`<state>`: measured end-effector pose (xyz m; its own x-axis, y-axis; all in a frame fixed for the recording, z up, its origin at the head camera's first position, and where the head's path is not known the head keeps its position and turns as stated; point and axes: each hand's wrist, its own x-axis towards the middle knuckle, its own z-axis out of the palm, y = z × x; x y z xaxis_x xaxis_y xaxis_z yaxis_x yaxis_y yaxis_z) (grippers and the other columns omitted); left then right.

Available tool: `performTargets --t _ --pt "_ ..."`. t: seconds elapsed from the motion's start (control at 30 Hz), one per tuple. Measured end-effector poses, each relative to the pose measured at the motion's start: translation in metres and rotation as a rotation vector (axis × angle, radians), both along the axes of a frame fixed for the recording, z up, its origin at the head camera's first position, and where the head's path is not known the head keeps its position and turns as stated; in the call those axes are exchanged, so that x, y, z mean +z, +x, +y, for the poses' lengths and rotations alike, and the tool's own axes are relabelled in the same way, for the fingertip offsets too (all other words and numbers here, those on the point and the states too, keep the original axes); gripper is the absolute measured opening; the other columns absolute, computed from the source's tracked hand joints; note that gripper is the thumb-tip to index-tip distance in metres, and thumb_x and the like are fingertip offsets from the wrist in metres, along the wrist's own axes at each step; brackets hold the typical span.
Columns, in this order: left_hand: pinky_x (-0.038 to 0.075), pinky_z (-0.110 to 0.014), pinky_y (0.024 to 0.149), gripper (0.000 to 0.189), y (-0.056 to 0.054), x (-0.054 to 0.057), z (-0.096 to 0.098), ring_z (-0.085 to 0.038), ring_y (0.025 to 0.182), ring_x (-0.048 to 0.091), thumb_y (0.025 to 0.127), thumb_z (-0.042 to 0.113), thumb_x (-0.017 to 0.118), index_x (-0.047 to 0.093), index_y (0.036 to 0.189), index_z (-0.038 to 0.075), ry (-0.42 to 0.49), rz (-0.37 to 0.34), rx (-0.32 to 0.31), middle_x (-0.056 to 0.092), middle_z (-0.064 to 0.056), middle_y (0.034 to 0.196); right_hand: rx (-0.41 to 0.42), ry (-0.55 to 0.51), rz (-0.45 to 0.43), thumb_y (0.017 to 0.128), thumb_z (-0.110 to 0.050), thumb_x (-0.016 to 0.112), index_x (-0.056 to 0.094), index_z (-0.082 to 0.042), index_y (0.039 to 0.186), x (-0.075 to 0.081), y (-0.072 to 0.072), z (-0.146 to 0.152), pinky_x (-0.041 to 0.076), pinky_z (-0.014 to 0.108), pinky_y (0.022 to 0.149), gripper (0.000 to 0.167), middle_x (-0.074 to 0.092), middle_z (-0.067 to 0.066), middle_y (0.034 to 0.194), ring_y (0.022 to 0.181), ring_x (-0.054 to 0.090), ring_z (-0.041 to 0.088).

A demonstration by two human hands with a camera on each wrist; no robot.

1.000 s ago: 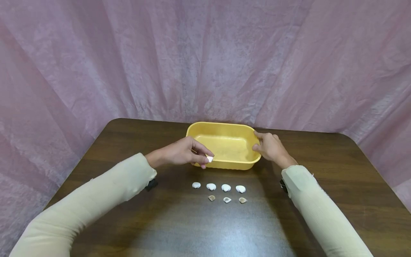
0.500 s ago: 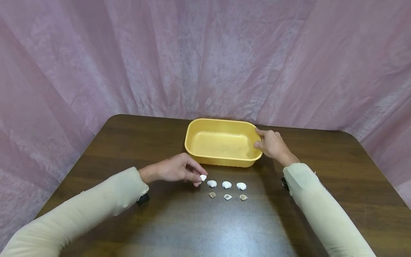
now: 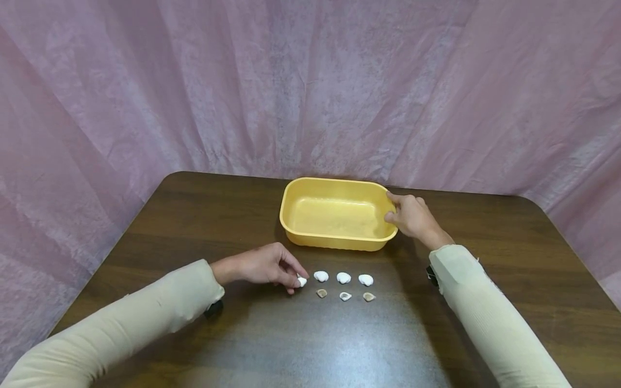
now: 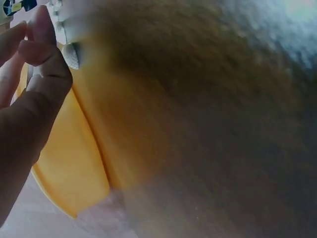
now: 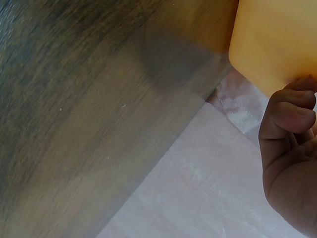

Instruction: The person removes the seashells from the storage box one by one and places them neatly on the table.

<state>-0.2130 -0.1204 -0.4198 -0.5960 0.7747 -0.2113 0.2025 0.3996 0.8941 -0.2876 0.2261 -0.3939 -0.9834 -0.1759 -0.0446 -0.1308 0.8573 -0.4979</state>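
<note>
My left hand (image 3: 267, 265) is at the left end of a row of white seashells (image 3: 344, 278), thumb and fingers pinched at a small white seashell (image 3: 302, 282). In the left wrist view, a ribbed shell (image 4: 72, 55) shows just beyond the fingertips. Whether a second shell lies under them is hidden. At the right end of a yellow plastic basin (image 3: 339, 237), my right hand (image 3: 414, 218) grips the rim, thumb on the inner side. The right wrist view has curled fingers (image 5: 292, 111) against the basin's outer wall.
Below the white row lie smaller shells, two brownish (image 3: 369, 297) and one white with a dark middle (image 3: 345, 296). All stand on a dark wooden table (image 3: 218, 215). A pink curtain (image 3: 310, 86) hangs along its far edge.
My left hand has come from the basin's near rim down toward me to the left end of the shell row, carrying a white seashell. The right hand has kept its grip on the basin.
</note>
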Motion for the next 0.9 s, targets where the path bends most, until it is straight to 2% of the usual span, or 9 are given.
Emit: performTargets --t 0.2,0.43,0.67,0.9 --pt "0.048 -0.019 0.07 0.017 0.0017 -0.0051 0.0013 -0.007 0.066 0.066 0.091 0.003 0.071 0.076 0.106 -0.002 -0.069 0.078 -0.03 0.071 -0.002 0.068 -0.002 0.009 0.004 0.092 -0.011 0.061 0.039 0.001 0.15 -0.0008 -0.0008 -0.0006 0.037 0.025 0.05 0.064 0.045 0.003 0.069 0.052 0.038 0.012" --pt "0.05 -0.019 0.068 0.016 0.0037 -0.0085 0.0028 -0.008 0.058 0.067 0.091 0.006 0.073 0.078 0.105 0.004 -0.161 0.15 -0.042 0.069 0.004 0.062 -0.004 0.006 0.003 0.092 -0.011 0.062 0.04 0.001 0.15 -0.0014 -0.001 -0.0013 0.037 0.025 0.051 0.063 0.042 0.003 0.07 0.055 0.039 0.013" --pt "0.053 -0.022 0.061 0.019 0.0023 -0.0083 0.003 -0.009 0.053 0.065 0.091 0.002 0.072 0.077 0.109 0.002 -0.167 0.179 -0.085 0.067 0.004 0.066 -0.006 -0.002 0.026 0.09 -0.011 0.062 0.041 0.001 0.149 -0.0026 -0.0013 -0.0003 0.035 0.024 0.051 0.063 0.044 0.003 0.07 0.058 0.04 0.013" --pt "0.052 -0.022 0.06 0.021 0.0011 -0.0101 0.0025 -0.008 0.053 0.064 0.091 0.003 0.072 0.077 0.111 0.003 -0.149 0.195 -0.099 0.066 0.005 0.064 -0.007 -0.007 0.025 0.091 -0.011 0.062 0.041 0.001 0.149 -0.0018 -0.0003 0.0007 0.035 0.024 0.05 0.063 0.044 0.003 0.069 0.056 0.039 0.013"
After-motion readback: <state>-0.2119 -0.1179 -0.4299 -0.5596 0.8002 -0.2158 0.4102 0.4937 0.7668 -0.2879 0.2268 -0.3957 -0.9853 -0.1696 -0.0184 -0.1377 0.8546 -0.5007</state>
